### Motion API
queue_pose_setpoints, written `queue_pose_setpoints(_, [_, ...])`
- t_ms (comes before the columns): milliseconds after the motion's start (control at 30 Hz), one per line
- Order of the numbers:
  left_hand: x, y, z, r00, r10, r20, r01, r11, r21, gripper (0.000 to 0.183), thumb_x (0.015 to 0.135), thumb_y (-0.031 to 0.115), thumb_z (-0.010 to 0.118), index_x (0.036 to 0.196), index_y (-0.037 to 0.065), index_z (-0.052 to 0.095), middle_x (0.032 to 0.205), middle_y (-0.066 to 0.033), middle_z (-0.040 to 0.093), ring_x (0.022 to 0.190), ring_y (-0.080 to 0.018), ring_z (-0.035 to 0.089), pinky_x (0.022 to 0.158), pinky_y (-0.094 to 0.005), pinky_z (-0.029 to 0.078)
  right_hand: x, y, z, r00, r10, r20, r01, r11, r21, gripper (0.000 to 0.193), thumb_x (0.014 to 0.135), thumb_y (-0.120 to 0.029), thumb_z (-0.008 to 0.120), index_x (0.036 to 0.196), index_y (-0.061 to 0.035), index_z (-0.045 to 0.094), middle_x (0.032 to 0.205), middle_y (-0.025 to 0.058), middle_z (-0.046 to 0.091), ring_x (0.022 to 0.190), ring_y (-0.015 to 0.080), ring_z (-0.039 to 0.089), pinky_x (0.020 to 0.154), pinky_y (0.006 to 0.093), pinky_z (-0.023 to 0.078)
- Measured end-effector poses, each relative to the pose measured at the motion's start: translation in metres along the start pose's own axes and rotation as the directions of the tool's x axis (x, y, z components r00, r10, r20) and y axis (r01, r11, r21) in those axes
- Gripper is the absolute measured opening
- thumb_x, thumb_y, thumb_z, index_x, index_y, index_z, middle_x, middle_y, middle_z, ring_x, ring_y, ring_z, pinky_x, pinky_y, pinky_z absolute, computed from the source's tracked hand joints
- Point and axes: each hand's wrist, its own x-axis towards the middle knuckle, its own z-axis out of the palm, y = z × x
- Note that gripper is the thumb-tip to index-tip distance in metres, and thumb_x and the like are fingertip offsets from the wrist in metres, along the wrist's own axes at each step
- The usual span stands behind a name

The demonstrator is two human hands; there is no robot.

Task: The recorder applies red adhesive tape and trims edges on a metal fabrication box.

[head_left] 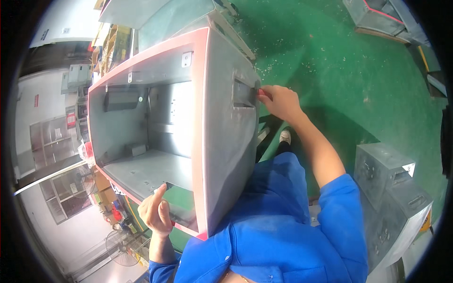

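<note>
A large grey sheet-metal cabinet (229, 146) with a pinkish-red front rim lies tilted before me, its open front to the left. My left hand (155, 214) is at the lower front rim, fingers curled over it beside a rectangular cutout in the inner panel. The rest of its grip is partly hidden. At the cabinet's right edge, just past a rectangular slot (244, 94) in its side, my right hand (281, 101) has thumb and fingers pinched together. Whatever they hold is too small to make out.
Grey metal boxes (384, 165) are stacked at the right on the green floor (325, 61). More metal housings (377, 19) stand at the far right. Another metal cabinet (179, 16) lies directly beyond mine. A standing fan (123, 247) and shelving are at the left.
</note>
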Motion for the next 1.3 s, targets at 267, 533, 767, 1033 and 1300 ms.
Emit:
queue_pose_setpoints(267, [0.0, 0.003, -0.001, 0.999, -0.027, 0.021, 0.026, 1.0, 0.011, 0.033, 0.087, 0.018, 0.044, 0.1, -0.007, 0.061, 0.049, -0.0021, 0.045, 0.045, -0.0105, 0.044, 0.051, -0.024, 0.037, -0.005, 0.001, 0.005, 0.999, -0.025, -0.022, 0.025, 0.999, -0.025, 0.022, 0.081, -0.031, 0.051, 0.087, -0.013, 0.062, 0.075, 0.0133, 0.061, 0.072, 0.0331, 0.059, 0.062, 0.0435, 0.047])
queue_pose_setpoints(533, [-0.002, 0.002, -0.002, 0.999, -0.041, 0.013, 0.04, 0.999, 0.033, 0.033, 0.087, 0.019, 0.043, 0.101, -0.006, 0.061, 0.048, -0.0017, 0.045, 0.046, -0.0108, 0.044, 0.05, -0.0243, 0.036, -0.007, 0.001, 0.008, 0.991, -0.119, -0.058, 0.118, 0.993, -0.026, 0.02, 0.08, -0.029, 0.051, 0.086, -0.0123, 0.062, 0.074, 0.013, 0.06, 0.07, 0.0328, 0.059, 0.061, 0.0437, 0.046])
queue_pose_setpoints(767, [-0.002, 0.002, -0.001, 0.999, -0.033, 0.004, 0.033, 0.999, 0.022, 0.033, 0.087, 0.018, 0.044, 0.1, -0.006, 0.061, 0.049, -0.0019, 0.045, 0.045, -0.011, 0.044, 0.05, -0.0249, 0.036, -0.005, -0.001, 0.004, 0.997, -0.081, 0.014, 0.082, 0.995, -0.064, 0.019, 0.079, -0.028, 0.053, 0.085, -0.012, 0.061, 0.074, 0.0135, 0.06, 0.07, 0.033, 0.059, 0.06, 0.0436, 0.046])
queue_pose_setpoints(1033, [0.0, 0.001, 0.001, 1.0, -0.021, -0.015, 0.021, 0.999, 0.032, 0.034, 0.087, 0.019, 0.044, 0.1, -0.007, 0.061, 0.049, -0.0022, 0.046, 0.045, -0.0115, 0.044, 0.051, -0.0254, 0.036, -0.01, -0.001, 0.003, 0.995, -0.103, 0.019, 0.104, 0.991, -0.084, 0.019, 0.079, -0.03, 0.052, 0.086, -0.0145, 0.062, 0.074, 0.0119, 0.059, 0.072, 0.0302, 0.059, 0.061, 0.042, 0.046])
queue_pose_setpoints(1300, [-0.001, 0.001, 0.001, 0.999, -0.012, -0.032, 0.013, 0.999, 0.037, 0.031, 0.085, 0.018, 0.047, 0.096, -0.007, 0.061, 0.049, -0.0023, 0.046, 0.043, -0.0134, 0.043, 0.047, -0.0261, 0.035, -0.013, 0.04, 0.011, 0.968, 0.248, 0.025, -0.237, 0.887, 0.397, 0.032, 0.087, -0.035, 0.046, 0.104, -0.0113, 0.059, 0.098, 0.0158, 0.061, 0.09, 0.0318, 0.058, 0.076, 0.0359, 0.045])
